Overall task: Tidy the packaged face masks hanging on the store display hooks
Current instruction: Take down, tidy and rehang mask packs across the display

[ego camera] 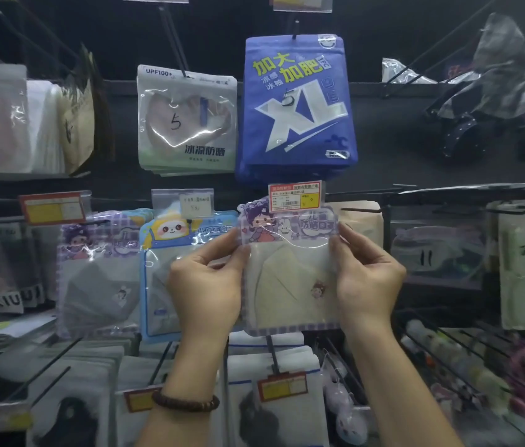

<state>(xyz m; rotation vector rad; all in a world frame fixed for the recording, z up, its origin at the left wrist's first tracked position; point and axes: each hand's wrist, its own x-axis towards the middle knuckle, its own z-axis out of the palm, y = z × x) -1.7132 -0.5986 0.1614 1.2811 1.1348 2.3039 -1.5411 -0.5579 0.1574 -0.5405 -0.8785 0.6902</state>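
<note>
Both hands, left hand (204, 285) and right hand (367, 279), pinch the mask pack (290, 272), hiding its edges.

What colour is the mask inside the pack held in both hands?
Pale cream, in the purple-checked pack; the head view shows it.

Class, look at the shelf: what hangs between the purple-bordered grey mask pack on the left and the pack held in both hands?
In the head view, a blue-bordered mask pack with a panda-like cartoon hangs between the grey mask pack and the held pack, partly behind the left hand.
</note>
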